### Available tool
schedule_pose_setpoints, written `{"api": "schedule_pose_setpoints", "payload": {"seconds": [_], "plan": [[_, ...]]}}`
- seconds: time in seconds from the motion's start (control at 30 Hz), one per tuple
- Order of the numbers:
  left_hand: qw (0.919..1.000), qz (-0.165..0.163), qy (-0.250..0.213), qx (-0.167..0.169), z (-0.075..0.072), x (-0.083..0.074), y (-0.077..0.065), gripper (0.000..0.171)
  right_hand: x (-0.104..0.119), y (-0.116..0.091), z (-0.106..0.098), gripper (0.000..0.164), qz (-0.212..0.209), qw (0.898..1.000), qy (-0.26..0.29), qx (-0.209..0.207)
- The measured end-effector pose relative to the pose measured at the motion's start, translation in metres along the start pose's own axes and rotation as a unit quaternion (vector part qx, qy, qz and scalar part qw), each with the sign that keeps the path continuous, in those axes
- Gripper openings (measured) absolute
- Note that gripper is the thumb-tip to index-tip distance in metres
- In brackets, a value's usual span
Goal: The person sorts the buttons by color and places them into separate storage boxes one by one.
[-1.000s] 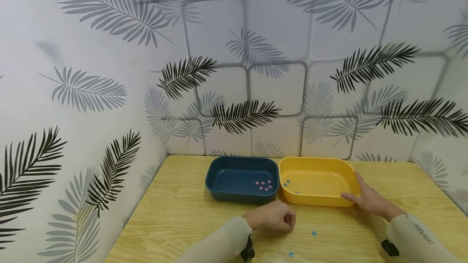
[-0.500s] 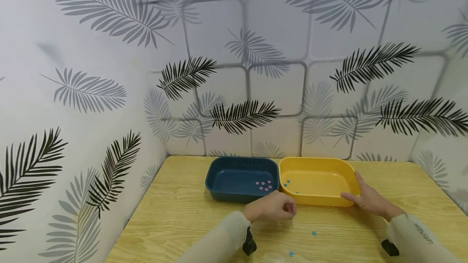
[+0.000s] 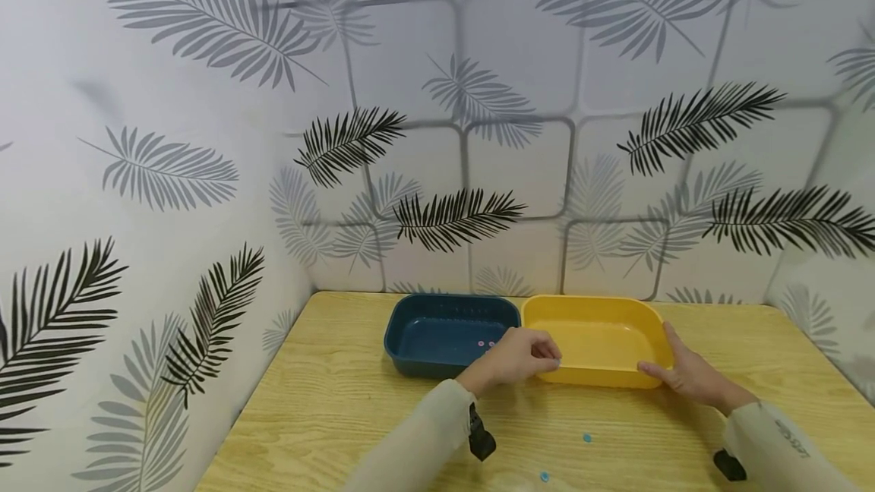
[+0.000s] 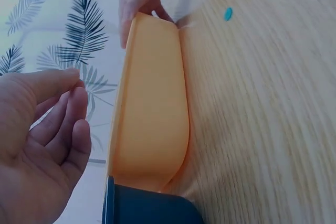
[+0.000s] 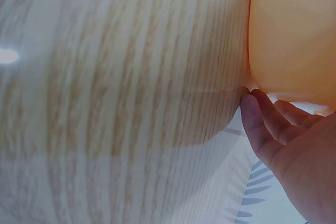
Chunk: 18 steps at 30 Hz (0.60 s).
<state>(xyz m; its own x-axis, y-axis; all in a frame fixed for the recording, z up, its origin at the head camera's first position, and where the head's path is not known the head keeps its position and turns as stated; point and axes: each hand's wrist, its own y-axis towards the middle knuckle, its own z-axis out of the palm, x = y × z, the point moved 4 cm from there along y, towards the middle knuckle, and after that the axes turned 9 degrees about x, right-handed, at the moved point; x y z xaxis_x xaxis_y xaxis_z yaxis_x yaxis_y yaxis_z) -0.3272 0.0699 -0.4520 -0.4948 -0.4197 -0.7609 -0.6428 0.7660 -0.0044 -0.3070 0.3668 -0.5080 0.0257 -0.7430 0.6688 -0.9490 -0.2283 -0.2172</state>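
My left hand (image 3: 516,356) is raised at the near left corner of the yellow tray (image 3: 601,376), thumb and forefinger pinching a small blue button (image 3: 557,362). In the left wrist view those fingertips stand level with the tray's rim, and the button is hidden. At the tray's right end my right hand (image 3: 697,376) grips it, thumb over the front rim and fingers along the outer side. The right wrist view shows fingers (image 5: 252,111) against the tray's lower edge. Two more blue buttons, one nearer (image 3: 544,477) and one farther (image 3: 587,438), lie on the table.
Directly left of the yellow tray stands a dark blue tray (image 3: 437,370), partly behind my left hand. Pink buttons (image 3: 481,343) lie inside it. Both trays sit toward the back of the wood-grain table (image 3: 328,401), before a leaf-patterned wall (image 3: 513,173).
My left hand has lifted from the table with a blue button and moved forward to the yellow tray's near rim. It now covers some of the pink buttons. The right hand has stayed put.
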Motion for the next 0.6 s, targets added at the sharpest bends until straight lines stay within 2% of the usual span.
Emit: {"api": "schedule_pose_setpoints", "payload": {"seconds": [0.17,0.47,0.6], "plan": [[0.9985,-0.005,-0.033,-0.044,-0.004,0.000,0.011,0.004,-0.002,0.001,0.001,0.110,0.003,1.000,0.014,0.006],[0.9954,-0.022,-0.068,-0.063,-0.001,0.001,0.027,0.004,-0.004,0.002,0.001,0.108,-0.009,1.000,0.010,-0.006],[0.9955,-0.027,-0.063,-0.066,0.001,0.004,0.033,0.003,-0.004,0.002,0.001,0.107,-0.013,1.000,0.009,-0.006]]}}
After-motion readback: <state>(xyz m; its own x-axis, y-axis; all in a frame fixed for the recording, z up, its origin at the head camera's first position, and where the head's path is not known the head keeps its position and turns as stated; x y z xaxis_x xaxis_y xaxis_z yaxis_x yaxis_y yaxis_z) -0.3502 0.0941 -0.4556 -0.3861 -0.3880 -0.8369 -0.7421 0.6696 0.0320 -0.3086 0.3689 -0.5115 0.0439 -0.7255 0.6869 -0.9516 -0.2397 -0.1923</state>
